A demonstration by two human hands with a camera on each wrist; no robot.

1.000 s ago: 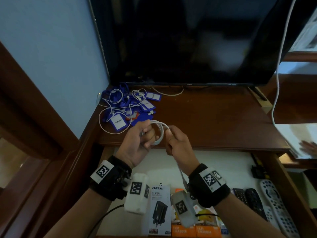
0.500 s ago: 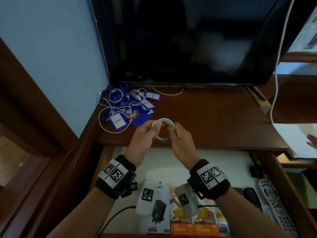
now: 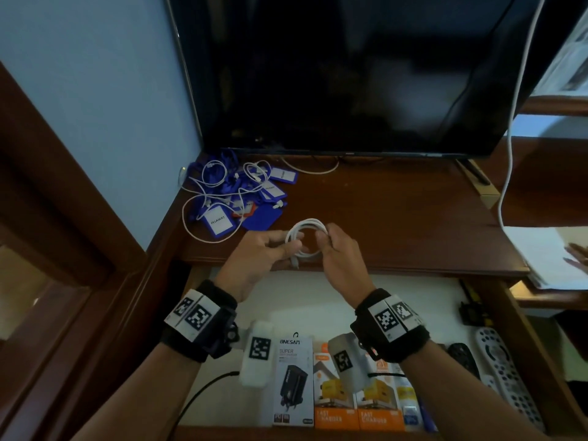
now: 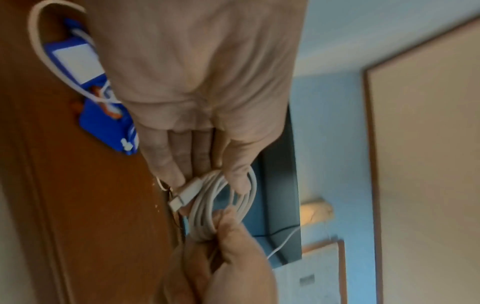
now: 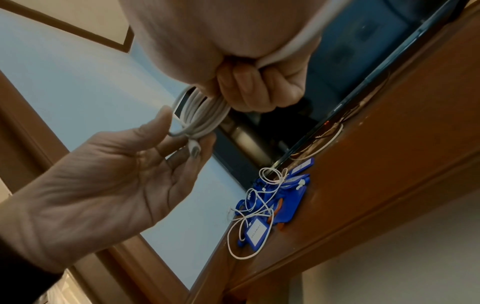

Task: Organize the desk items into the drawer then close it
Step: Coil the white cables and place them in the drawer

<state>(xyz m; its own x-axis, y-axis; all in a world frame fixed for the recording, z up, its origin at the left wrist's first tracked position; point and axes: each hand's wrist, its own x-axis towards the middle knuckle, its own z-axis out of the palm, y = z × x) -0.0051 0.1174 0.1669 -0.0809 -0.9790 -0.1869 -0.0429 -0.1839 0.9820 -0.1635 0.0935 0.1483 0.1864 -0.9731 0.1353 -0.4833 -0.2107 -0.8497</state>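
Both hands are working one white cable coil [image 3: 306,238] above the front edge of the desk [image 3: 397,224], just over the open drawer [image 3: 318,300]. Left hand [image 3: 254,261] is pinching the coil's near side, thumb through the loop and fingertips [image 4: 179,181] pressing the connector end [image 4: 185,194] against the strands; right hand [image 3: 342,256] is gripping the opposite side, fingers [image 5: 249,86] curled round the bundled turns. By my reading, the winding step is just about finishing, with the loose plug being tucked in so the loops are not springing apart. What is coming next, I judge, is lowering the coil into the bare white floor of the drawer, behind the charger boxes [image 3: 337,389] and left of the remotes [image 3: 496,361]. Farther back on the desk, the tangle of blue badge holders [image 3: 235,198] and thin white cords [image 3: 203,224] is waiting, so the drawer is not ready for closing
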